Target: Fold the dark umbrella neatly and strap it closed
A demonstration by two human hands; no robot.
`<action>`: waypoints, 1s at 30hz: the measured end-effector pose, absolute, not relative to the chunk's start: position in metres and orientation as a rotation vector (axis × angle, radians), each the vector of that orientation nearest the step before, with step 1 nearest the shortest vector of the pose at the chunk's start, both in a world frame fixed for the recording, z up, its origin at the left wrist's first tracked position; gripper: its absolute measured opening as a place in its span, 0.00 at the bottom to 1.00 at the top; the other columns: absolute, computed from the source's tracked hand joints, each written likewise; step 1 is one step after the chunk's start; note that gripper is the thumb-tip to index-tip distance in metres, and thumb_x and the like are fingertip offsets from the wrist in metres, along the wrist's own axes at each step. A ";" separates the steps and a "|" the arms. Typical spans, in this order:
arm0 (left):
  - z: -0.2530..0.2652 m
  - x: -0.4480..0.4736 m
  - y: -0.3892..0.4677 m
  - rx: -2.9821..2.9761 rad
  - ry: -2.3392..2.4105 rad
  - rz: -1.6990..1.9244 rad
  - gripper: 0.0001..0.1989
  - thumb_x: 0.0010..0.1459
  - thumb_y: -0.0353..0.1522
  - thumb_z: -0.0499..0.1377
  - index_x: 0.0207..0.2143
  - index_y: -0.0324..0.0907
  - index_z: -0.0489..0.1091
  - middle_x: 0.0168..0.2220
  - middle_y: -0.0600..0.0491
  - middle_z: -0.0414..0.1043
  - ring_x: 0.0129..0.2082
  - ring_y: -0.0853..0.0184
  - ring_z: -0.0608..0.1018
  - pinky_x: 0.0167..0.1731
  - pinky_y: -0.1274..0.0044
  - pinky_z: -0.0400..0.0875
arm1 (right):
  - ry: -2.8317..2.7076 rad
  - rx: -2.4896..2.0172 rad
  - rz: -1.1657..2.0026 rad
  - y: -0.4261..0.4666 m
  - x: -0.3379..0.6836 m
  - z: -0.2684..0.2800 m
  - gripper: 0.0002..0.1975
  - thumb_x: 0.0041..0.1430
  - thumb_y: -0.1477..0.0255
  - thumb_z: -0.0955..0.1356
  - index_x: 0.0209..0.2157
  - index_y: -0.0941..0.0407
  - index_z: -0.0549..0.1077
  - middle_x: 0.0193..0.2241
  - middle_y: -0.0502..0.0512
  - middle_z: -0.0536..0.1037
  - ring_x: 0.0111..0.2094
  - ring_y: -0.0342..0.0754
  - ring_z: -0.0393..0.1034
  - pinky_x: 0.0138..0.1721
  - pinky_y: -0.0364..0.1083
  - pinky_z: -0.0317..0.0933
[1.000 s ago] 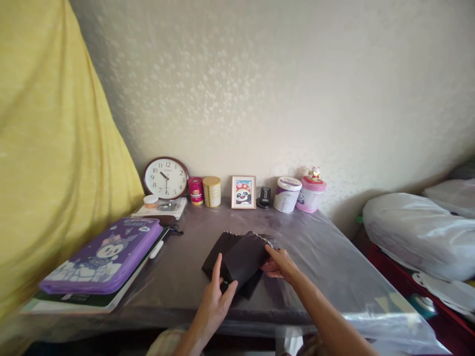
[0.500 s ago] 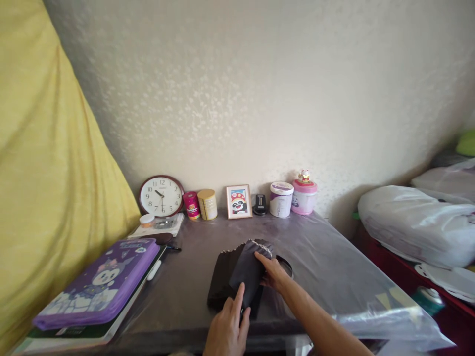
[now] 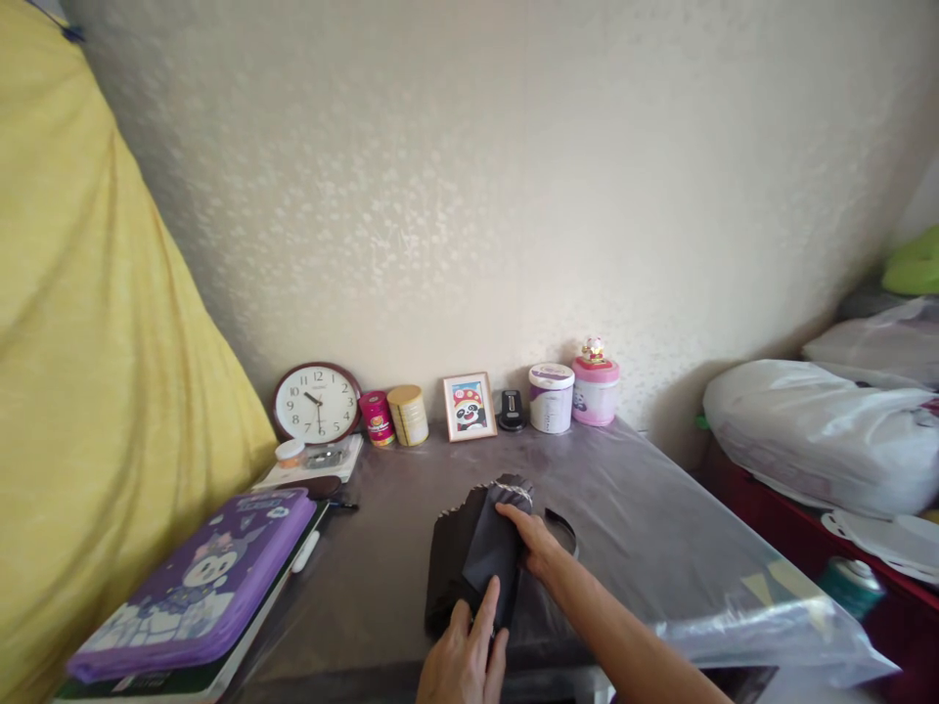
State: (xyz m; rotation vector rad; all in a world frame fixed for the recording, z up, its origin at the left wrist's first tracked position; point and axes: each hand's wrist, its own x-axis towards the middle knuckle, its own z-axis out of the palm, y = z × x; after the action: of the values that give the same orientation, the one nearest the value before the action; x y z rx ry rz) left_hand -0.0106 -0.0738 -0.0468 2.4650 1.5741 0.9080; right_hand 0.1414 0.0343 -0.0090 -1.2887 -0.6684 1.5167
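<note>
A black folding umbrella [image 3: 480, 562] is half gathered, its pleated cloth edged with a black-and-white trim at the far end. It is held above the near part of the table. My right hand [image 3: 534, 543] grips its right side near the trim, thumb on top of a fold and the other fingers mostly hidden beneath. At the near end my left hand [image 3: 469, 645] is closed around the cloth, with the index finger laid along the folds. A black strap [image 3: 563, 528] curves out to the right of the umbrella, beyond my right wrist.
A purple cartoon binder [image 3: 198, 587] lies on books at the left, with a white pen [image 3: 305, 552] beside it. Along the wall stand a clock [image 3: 318, 403], tins, a panda picture frame [image 3: 469, 407] and two tubs. White bags [image 3: 822, 430] are piled at the right.
The umbrella cloth has been drawn in narrower on its left side. My left hand has shifted slightly right and down with it, while my right hand keeps its hold. The view has moved slightly.
</note>
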 end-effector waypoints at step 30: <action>-0.048 0.008 -0.083 2.075 1.612 0.669 0.32 0.52 0.32 0.50 0.61 0.43 0.52 0.36 0.46 0.72 0.29 0.60 0.77 0.29 0.76 0.69 | -0.683 -1.191 1.447 0.040 0.147 -0.002 0.14 0.37 0.70 0.73 0.30 0.57 0.72 0.22 0.50 0.77 0.27 0.48 0.73 0.33 0.47 0.69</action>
State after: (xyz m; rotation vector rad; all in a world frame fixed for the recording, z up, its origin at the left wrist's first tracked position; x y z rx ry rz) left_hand 0.0079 -0.0825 -0.0476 2.0753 1.6124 0.6688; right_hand 0.1467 0.0397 -0.0024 -1.1908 -0.6834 1.4468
